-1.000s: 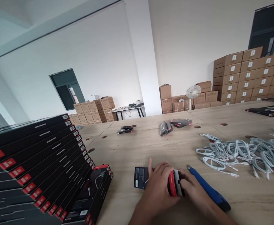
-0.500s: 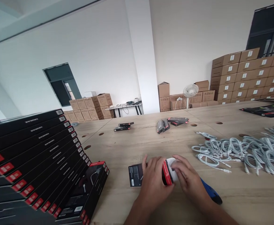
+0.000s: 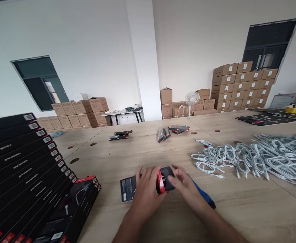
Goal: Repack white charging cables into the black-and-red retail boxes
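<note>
Left of the white pillar (image 3: 144, 60), a dark window (image 3: 35, 84) breaks the pale wall (image 3: 92, 44); right of it, a fan (image 3: 192, 98) and a second window (image 3: 270, 42).

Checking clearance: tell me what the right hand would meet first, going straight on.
The right hand would probably meet the red-banded box in the left hand first; depth leaves contact unclear.

The single view looks from the person's head, above the near part of the worktop (image 3: 137, 153), facing forward across it and tilted somewhat down. It sits close to the left grip (image 3: 148, 185) and right grip (image 3: 185, 184) over the worktop's near part; past the worktop's far edge it reaches, well off, the fan (image 3: 192, 98), cartons (image 3: 223, 89) and wall (image 3: 185, 44).
</note>
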{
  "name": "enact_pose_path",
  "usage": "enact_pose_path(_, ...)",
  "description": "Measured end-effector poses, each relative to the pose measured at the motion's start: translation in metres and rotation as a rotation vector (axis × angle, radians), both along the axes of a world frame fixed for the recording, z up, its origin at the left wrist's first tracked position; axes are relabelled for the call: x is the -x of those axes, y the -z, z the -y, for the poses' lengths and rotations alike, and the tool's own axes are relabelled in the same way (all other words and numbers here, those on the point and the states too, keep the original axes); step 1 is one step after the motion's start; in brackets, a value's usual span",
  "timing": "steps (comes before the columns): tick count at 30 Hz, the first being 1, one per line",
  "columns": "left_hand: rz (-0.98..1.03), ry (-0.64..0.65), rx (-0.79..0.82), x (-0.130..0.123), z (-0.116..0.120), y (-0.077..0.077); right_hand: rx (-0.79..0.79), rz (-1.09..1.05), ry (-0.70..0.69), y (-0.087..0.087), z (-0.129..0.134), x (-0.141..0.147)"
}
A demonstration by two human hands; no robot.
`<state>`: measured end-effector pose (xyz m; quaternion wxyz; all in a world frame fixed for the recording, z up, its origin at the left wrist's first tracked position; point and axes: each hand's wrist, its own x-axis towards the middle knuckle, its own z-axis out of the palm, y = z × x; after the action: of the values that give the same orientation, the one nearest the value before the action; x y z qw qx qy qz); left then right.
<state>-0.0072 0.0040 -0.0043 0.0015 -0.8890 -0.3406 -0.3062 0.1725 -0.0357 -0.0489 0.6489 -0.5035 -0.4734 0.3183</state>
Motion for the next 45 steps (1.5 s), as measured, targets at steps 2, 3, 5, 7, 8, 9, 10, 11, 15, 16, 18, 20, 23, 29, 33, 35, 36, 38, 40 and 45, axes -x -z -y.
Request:
enact_pose_path(2,-0.033,-0.028,0.013,0.006,-0.004,-0.001,0.001,-0.137,0.047,-0.002,-0.003,-0.014)
enact_pose_path(3,-0.050,-0.042,0.023,0.009,-0.006,-0.001,0.005,-0.165,0.061,-0.002,-0.004,-0.021)
enact_pose_path(5,-0.082,-0.061,0.046,0.013,-0.008,0.000,-0.006,-0.108,0.137,-0.001,-0.005,-0.032)
enact_pose_path(7,-0.105,-0.076,0.070,0.014,-0.008,0.001,-0.059,0.069,0.269,0.002,-0.006,-0.038)
enact_pose_path(8,-0.112,-0.084,0.080,0.014,-0.007,0.002,-0.102,0.183,0.325,0.003,-0.005,-0.040)
enact_pose_path(9,-0.119,-0.092,0.088,0.013,-0.007,0.003,-0.151,0.305,0.361,0.004,-0.005,-0.041)
enact_pose_path(10,-0.124,-0.097,0.093,0.011,-0.006,0.003,-0.199,0.430,0.372,0.005,-0.004,-0.041)
enact_pose_path(11,-0.128,-0.099,0.095,0.010,-0.005,0.004,-0.245,0.551,0.363,0.005,-0.003,-0.041)
enact_pose_path(15,-0.142,-0.081,0.098,0.005,-0.002,0.004,-0.327,0.879,0.310,0.004,0.001,-0.037)
enact_pose_path(16,-0.145,-0.072,0.103,0.005,-0.001,0.004,-0.320,0.911,0.307,0.004,0.002,-0.036)
enact_pose_path(18,-0.153,-0.064,0.124,0.004,-0.001,0.004,-0.305,0.919,0.296,0.002,0.003,-0.035)
enact_pose_path(20,-0.159,-0.072,0.155,0.004,-0.001,0.004,-0.321,0.889,0.283,-0.001,0.004,-0.033)
enact_pose_path(23,-0.169,-0.104,0.201,0.004,-0.001,0.003,-0.380,0.852,0.277,-0.008,0.007,-0.031)
enact_pose_path(29,-0.196,-0.157,0.275,0.006,-0.001,-0.002,-0.376,0.693,0.261,-0.015,0.011,-0.029)
enact_pose_path(33,-0.224,-0.186,0.298,0.009,-0.004,-0.001,-0.248,0.383,0.258,-0.017,0.011,-0.032)
enact_pose_path(35,-0.225,-0.194,0.287,0.010,-0.005,0.000,-0.206,0.183,0.285,-0.019,0.011,-0.036)
enact_pose_path(36,-0.218,-0.195,0.273,0.010,-0.005,0.002,-0.200,0.095,0.298,-0.020,0.010,-0.038)
enact_pose_path(38,-0.198,-0.188,0.232,0.010,-0.005,0.004,-0.200,-0.033,0.327,-0.022,0.008,-0.044)
enact_pose_path(40,-0.177,-0.183,0.196,0.009,-0.005,0.006,-0.197,-0.096,0.369,-0.024,0.006,-0.052)
enact_pose_path(45,-0.156,-0.174,0.168,0.008,-0.005,0.007,-0.151,-0.213,0.512,-0.024,0.005,-0.078)
